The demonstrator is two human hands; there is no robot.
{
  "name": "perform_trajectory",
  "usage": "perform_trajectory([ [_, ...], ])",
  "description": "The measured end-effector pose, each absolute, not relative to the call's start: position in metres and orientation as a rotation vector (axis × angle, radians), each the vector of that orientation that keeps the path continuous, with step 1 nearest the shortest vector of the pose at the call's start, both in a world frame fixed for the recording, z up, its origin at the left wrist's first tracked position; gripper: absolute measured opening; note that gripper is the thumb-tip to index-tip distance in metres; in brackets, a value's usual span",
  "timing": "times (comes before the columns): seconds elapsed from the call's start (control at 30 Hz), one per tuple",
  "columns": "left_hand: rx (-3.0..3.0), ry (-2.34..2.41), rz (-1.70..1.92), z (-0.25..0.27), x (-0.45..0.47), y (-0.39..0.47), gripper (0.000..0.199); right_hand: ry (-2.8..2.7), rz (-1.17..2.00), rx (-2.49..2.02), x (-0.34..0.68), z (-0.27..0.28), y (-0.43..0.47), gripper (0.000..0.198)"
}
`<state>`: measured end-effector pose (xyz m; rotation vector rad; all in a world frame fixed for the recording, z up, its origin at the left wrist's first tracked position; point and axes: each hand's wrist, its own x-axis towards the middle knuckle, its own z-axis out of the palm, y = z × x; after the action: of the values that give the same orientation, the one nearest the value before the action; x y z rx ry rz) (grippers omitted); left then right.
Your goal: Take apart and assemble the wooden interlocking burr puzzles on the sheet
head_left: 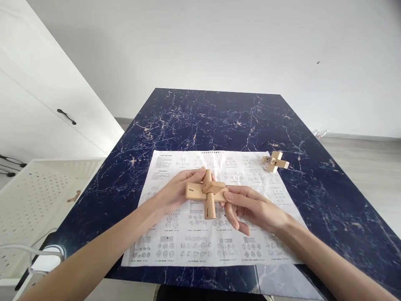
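Note:
A cross-shaped wooden interlocking puzzle (209,209) is held up between my two hands, above a printed sheet (150,259). My left hand (178,188) grips it from the left, with fingers partly hidden behind it. On the other side, my right hand (250,207) pinches the end of the right-hand bar between thumb and forefinger; its other fingers curl loosely below. Dark marks show on two of the bars. The sheet carries rows of small line drawings and text too small to read.
A second wooden puzzle (274,161) stands at the sheet's upper right corner. The sheet lies on a dark blue marble-patterned table (200,121). At the left are a white perforated basket (34,209) with a small wooden piece (74,196) inside, and a white charger (46,261) with cables.

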<state>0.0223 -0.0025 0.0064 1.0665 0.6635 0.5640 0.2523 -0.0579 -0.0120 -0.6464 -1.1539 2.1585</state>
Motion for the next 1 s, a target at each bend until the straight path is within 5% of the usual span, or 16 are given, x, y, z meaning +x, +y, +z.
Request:
perform_trajectory([
  [0.63, 0.732, 0.850, 0.834, 0.002, 0.022, 0.003, 0.016, -0.394, 1.738, -0.595, 0.287, -0.021, -0.025, 0.018],
  [1.0, 0.898, 0.793, 0.784, 0.002, 0.022, 0.003, 0.026, -0.969, 1.721, -1.028, 0.265, -0.013, -0.039, 0.036],
])
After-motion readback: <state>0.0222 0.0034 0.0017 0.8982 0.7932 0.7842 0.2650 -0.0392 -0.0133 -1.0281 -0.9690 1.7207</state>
